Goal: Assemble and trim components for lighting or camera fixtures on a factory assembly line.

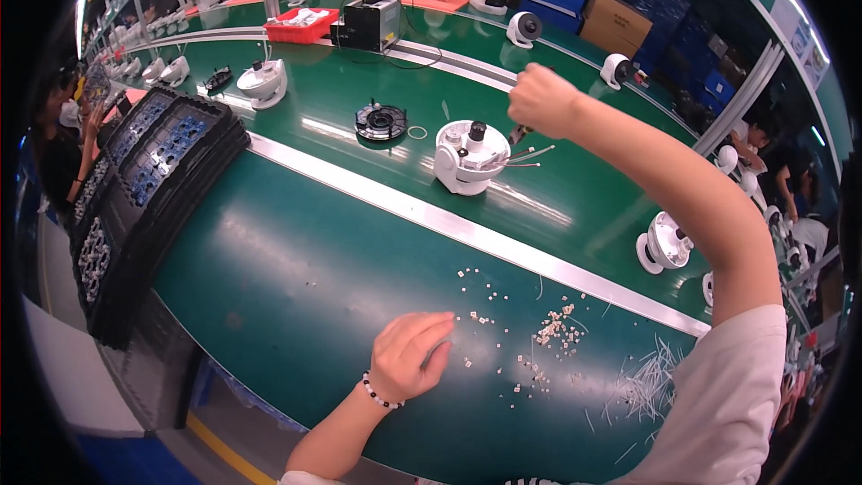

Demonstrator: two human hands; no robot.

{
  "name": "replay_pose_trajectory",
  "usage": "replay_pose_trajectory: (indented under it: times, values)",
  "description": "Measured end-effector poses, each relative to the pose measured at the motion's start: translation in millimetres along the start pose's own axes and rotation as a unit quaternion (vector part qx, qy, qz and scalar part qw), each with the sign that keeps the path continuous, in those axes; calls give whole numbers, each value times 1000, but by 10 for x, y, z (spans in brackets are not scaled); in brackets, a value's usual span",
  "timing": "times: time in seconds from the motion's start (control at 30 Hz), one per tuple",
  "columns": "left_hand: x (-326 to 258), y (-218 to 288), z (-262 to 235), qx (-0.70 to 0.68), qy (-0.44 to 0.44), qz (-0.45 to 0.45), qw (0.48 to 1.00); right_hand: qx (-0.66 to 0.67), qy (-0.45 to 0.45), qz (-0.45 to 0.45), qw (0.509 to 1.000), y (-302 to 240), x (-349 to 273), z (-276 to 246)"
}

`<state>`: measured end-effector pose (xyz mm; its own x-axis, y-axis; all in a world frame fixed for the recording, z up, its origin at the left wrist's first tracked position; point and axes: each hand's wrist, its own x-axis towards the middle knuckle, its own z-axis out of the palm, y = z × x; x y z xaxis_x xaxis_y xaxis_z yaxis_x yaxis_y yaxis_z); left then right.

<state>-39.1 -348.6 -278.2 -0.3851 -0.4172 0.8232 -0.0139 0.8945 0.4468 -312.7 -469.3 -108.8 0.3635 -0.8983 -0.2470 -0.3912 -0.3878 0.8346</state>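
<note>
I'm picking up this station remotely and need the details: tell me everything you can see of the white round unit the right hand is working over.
The white round unit is a squat, glossy plastic housing, standing upright on the green conveyor belt just beyond the silver rail. Its open top shows a flat white plate with a short black cylinder rising near the middle. Thin light wires stick out from its right side. The right hand holds a small tool at those wires; the tool's exact contact point is too small to tell. Nothing else touches the unit.

bench (296, 269): glossy green | housing (462, 162): smooth white plastic | trays (153, 162): matt black plastic
</note>
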Motion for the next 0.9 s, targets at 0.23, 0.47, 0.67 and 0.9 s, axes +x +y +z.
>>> replay_pose_trajectory:
  times: [0.23,0.47,0.67,0.9]
  values:
    - [-85,78,42,16,1,-22,1000,273,326,256,868,-166,-1133,-220]
    - [-249,-17,89,68,64,-50,994,886,212,277,307,-2307,-2134,-447]
    - [-157,-15,44,114,89,-64,987,964,158,182,-114,-3357,-2582,-829]
    - [-588,767,-155,207,3,-238,949,954,196,139,-178,-3599,-2725,-798]
